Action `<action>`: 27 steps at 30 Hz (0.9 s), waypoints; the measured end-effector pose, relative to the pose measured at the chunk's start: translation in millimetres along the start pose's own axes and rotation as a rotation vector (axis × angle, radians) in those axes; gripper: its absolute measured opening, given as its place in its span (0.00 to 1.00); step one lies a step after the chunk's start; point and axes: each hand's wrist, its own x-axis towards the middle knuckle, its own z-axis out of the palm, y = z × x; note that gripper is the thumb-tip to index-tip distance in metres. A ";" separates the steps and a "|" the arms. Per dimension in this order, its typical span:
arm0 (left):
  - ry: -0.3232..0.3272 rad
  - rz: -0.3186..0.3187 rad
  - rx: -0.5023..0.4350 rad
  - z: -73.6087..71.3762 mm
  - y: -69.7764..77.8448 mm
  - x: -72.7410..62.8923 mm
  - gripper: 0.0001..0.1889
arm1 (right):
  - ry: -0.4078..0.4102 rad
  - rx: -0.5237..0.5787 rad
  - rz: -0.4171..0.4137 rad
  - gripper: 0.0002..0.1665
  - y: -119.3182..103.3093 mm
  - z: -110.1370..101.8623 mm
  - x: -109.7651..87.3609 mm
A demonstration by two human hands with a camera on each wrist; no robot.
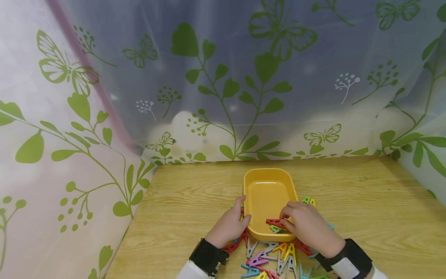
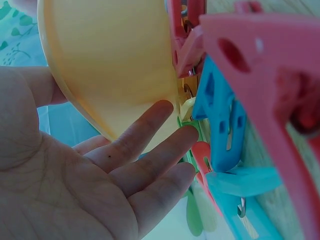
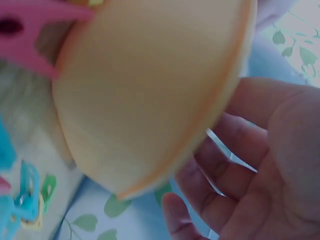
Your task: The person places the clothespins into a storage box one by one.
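The yellow-orange, rounded-rectangular plastic basin (image 1: 266, 201) is smooth, with a soft gloss on its floor. Around its near end, the multicoloured A-shaped plastic clothespins (image 1: 257, 259) look smooth, with thin metal springs (image 2: 242, 206). Beneath the basin, the yellow-brown tabletop (image 1: 348, 201) shows wood grain; behind it hangs a smooth, faintly shiny leaf-printed sheet (image 1: 198, 97), cloth or plastic, unclear which.

No text, labels or numbers can be read.
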 end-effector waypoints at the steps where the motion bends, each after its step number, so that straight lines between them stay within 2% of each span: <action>1: 0.001 -0.001 0.001 -0.2 0.3 0.0 0.35 | 0.019 0.005 0.012 0.05 2.7 -2.6 0.5; 7: 0.021 0.010 -0.005 -0.8 1.4 0.5 0.34 | 0.121 0.004 0.150 0.03 32.7 -23.9 1.0; 10: 0.048 0.020 -0.003 -0.3 0.4 1.4 0.32 | 0.112 -0.018 0.224 0.04 53.0 -27.9 -1.9; 12: 0.068 0.024 0.001 -0.1 -0.2 2.3 0.31 | 0.079 -0.019 0.265 0.05 65.2 -26.9 -4.2; 16: 0.105 0.034 -0.010 -0.2 -1.5 4.1 0.29 | -0.040 -0.007 0.325 0.07 85.4 -18.8 -6.0; 20: 0.122 0.045 -0.012 -0.9 -1.3 4.6 0.25 | -0.156 0.022 0.364 0.08 96.4 -10.8 -6.6; 27: 0.127 0.079 -0.005 -3.2 1.0 4.3 0.13 | -0.227 0.037 0.375 0.10 101.6 -3.7 -8.6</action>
